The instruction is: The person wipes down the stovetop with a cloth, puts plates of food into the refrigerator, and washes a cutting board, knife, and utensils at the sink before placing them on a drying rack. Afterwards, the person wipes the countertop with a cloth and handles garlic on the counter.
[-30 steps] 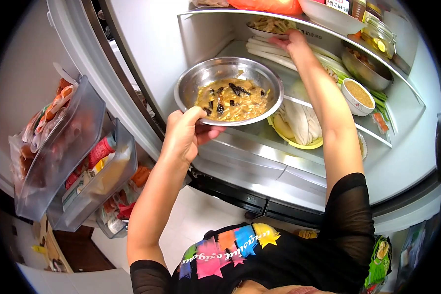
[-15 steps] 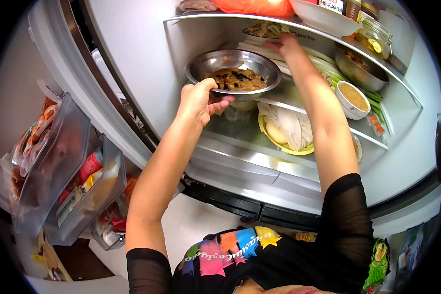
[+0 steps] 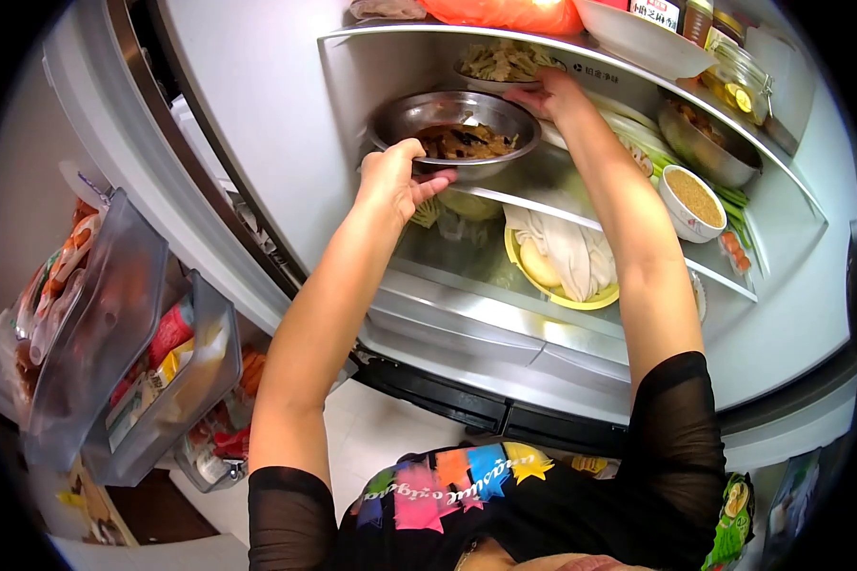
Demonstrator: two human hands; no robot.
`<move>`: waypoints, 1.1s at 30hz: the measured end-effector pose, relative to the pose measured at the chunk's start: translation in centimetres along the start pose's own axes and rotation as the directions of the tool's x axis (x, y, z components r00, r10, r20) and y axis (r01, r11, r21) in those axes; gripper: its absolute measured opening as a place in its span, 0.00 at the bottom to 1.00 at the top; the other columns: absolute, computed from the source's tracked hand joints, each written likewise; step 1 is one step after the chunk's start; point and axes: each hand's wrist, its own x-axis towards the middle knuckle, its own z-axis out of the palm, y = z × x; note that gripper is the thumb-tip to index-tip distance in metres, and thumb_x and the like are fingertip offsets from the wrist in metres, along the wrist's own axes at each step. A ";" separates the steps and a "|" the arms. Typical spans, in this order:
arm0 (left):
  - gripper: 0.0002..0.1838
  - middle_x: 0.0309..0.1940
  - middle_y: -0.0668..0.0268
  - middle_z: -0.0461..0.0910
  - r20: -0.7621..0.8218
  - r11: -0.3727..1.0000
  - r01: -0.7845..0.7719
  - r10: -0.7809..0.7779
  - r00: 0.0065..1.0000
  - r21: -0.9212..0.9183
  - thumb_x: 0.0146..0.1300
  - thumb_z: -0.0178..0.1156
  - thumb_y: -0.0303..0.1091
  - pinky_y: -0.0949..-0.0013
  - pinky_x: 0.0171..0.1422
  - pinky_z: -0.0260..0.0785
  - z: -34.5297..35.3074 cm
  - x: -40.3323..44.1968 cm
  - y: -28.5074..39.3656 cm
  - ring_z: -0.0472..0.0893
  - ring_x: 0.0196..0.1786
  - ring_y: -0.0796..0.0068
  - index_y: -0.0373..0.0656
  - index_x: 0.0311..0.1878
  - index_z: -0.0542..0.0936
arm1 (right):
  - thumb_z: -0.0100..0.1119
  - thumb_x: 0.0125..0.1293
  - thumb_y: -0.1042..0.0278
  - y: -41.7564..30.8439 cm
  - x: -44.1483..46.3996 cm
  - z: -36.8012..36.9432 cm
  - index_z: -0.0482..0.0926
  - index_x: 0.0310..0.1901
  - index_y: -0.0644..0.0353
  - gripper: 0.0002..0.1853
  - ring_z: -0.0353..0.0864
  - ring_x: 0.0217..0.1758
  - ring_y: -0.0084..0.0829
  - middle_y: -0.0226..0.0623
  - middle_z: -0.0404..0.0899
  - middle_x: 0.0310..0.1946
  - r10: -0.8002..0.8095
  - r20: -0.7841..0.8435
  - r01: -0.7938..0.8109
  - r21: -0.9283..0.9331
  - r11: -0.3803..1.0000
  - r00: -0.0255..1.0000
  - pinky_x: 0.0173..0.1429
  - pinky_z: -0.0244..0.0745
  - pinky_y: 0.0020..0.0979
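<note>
At the fridge shelf [image 3: 549,179], round metal bowl [image 3: 448,107], mouth facing up

White light is filling the fridge [image 3: 800,314] brightly, and glare is streaking the lower shelf [image 3: 448,255] along its front edge. Shade is darkening the bowl's [image 3: 405,119] contents. The wide lens is curving the fridge's edges, black is rounding the corners, and the door bins [image 3: 95,333] are looking slightly soft.

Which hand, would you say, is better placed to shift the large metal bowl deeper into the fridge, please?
Probably the left hand: it grips the large metal bowl by its near rim, thumb above, fingers below. The right hand reaches further back, beside the bowl of pale shreds.
</note>
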 end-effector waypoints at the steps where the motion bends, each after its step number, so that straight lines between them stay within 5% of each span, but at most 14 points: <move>1: 0.19 0.37 0.44 0.76 -0.010 1.000 -0.015 0.015 1.000 -0.019 0.53 0.50 0.25 0.68 0.28 0.80 -0.2 0.3 -0.1 0.83 0.30 0.55 0.20 0.46 0.69 | 0.34 0.68 0.72 0.1 0.0 0.0 0.60 0.57 0.75 0.20 0.76 0.44 0.66 0.68 0.70 0.49 0.002 -0.004 -0.002 0.000 1.000 1.000 0.39 0.85 0.46; 4: 0.19 0.38 0.44 0.76 -0.013 0.999 -0.010 0.009 1.000 -0.032 0.53 0.50 0.25 0.67 0.28 0.80 -1.0 1.0 -0.4 0.82 0.30 0.54 0.20 0.46 0.68 | 0.37 0.69 0.70 0.3 0.2 0.0 0.61 0.57 0.68 0.18 0.77 0.43 0.63 0.61 0.71 0.48 0.085 0.017 -0.085 0.008 0.996 0.996 0.38 0.83 0.56; 16: 0.19 0.38 0.45 0.76 0.016 0.999 -0.001 0.002 1.000 -0.049 0.52 0.52 0.26 0.67 0.29 0.80 -1.1 0.8 -0.3 0.83 0.31 0.55 0.21 0.46 0.69 | 0.36 0.68 0.72 0.4 0.8 2.4 0.57 0.60 0.70 0.20 0.76 0.44 0.65 0.62 0.68 0.53 0.161 0.151 -0.142 -0.131 0.981 0.975 0.40 0.86 0.44; 19: 0.19 0.38 0.47 0.76 -0.008 0.998 0.008 -0.008 1.000 -0.062 0.51 0.52 0.25 0.68 0.29 0.80 -1.0 0.7 -0.4 0.82 0.30 0.54 0.21 0.46 0.69 | 0.38 0.68 0.72 0.4 0.1 3.5 0.56 0.59 0.71 0.20 0.77 0.45 0.63 0.60 0.68 0.53 0.140 0.093 -0.120 -0.194 0.974 0.986 0.42 0.86 0.44; 24: 0.19 0.39 0.47 0.76 -0.017 0.996 -0.005 0.003 1.000 -0.089 0.51 0.52 0.25 0.66 0.31 0.80 -0.9 0.7 -0.8 0.82 0.30 0.53 0.22 0.46 0.70 | 0.38 0.67 0.74 1.3 0.7 2.8 0.56 0.59 0.76 0.21 0.75 0.50 0.61 0.64 0.66 0.54 -0.010 0.373 0.116 -0.263 0.958 0.928 0.52 0.81 0.45; 27: 0.19 0.39 0.48 0.76 -0.013 0.996 -0.003 0.001 1.000 -0.086 0.51 0.52 0.25 0.65 0.32 0.80 -0.9 1.0 -0.8 0.82 0.31 0.54 0.22 0.46 0.70 | 0.47 0.69 0.64 1.4 2.8 2.8 0.65 0.56 0.69 0.20 0.77 0.51 0.49 0.53 0.70 0.53 0.086 0.267 0.000 -0.309 0.951 0.960 0.52 0.82 0.40; 31: 0.19 0.40 0.48 0.75 -0.010 0.994 -0.006 0.005 1.000 -0.106 0.51 0.52 0.25 0.64 0.35 0.81 -1.0 1.4 -1.1 0.81 0.33 0.54 0.22 0.46 0.70 | 0.50 0.68 0.61 2.4 5.0 1.4 0.68 0.57 0.63 0.20 0.80 0.46 0.47 0.47 0.74 0.51 0.061 0.314 0.017 -0.242 0.970 0.947 0.50 0.82 0.37; 33: 0.19 0.41 0.48 0.74 -0.006 0.993 -0.014 0.014 1.000 -0.121 0.52 0.51 0.25 0.64 0.36 0.82 -1.0 1.4 -1.2 0.81 0.34 0.54 0.22 0.46 0.70 | 0.51 0.67 0.60 2.7 8.5 -1.8 0.68 0.57 0.62 0.20 0.81 0.44 0.47 0.46 0.75 0.49 0.016 0.517 0.229 -0.407 0.884 0.856 0.49 0.82 0.37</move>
